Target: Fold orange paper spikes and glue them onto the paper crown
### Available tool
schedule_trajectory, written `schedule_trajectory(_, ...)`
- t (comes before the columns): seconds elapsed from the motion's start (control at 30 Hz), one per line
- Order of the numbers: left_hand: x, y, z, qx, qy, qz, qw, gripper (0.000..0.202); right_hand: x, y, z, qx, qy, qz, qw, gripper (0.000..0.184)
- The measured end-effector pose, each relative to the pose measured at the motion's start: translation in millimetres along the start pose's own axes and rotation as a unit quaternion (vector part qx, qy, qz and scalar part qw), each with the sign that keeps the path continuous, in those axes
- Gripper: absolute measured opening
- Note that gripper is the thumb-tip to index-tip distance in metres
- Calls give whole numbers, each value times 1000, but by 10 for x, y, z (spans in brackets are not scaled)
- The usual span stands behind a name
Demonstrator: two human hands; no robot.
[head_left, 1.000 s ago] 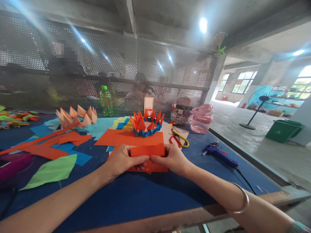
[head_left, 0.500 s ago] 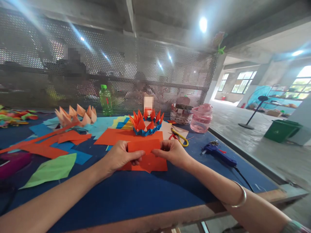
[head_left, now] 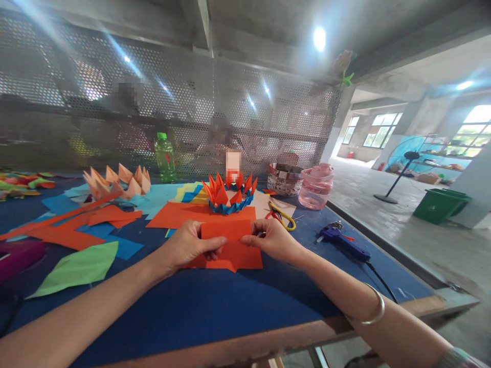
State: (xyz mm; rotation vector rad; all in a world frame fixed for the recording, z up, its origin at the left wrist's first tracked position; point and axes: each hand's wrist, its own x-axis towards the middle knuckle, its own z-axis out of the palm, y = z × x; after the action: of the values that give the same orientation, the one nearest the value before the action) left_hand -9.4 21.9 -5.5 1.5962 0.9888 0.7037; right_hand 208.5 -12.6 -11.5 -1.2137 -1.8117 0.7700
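Observation:
Both hands pinch a small orange paper sheet just above the blue table. My left hand grips its left edge with thumb on top. My right hand grips its right edge. Under the held sheet lies a stack of orange paper pieces. Behind it stands an orange and blue folded paper lotus on a larger orange sheet.
Red and yellow scissors, a blue glue gun with its cord, a pink jar, a woven basket, a green bottle, peach paper crowns, loose coloured paper at left. People sit behind the mesh screen.
The orange sheet has been opened from a narrow folded strip into a taller piece. Both hands stayed in place on its edges.

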Motion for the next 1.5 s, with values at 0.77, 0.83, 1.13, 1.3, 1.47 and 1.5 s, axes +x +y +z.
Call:
schedule_trajectory(0.77,-28,128,-116,-29,66,34,997,22,61,0,-141,89,56,15,994,40)
schedule_trajectory(0.83,-32,107,-74,-12,47,34,998,23,25,-59,-68,134,31,13,990,45)
schedule_trajectory(1.13,-106,93,117,-8,-10,-16,1000,26,-86,-71,136,235,-83,64,966,44)
schedule_trajectory(1.3,-68,24,71,7,-3,-22,1000,30,-73,-32,130,221,-64,49,972,41)
schedule_trajectory(1.47,1,-28,7,-1,-9,-6,1000,27,-49,4,97,179,-32,47,982,43)
schedule_trajectory(1.5,7,-27,1,-1,-12,1,1000,26,-44,11,91,173,-29,49,983,44)
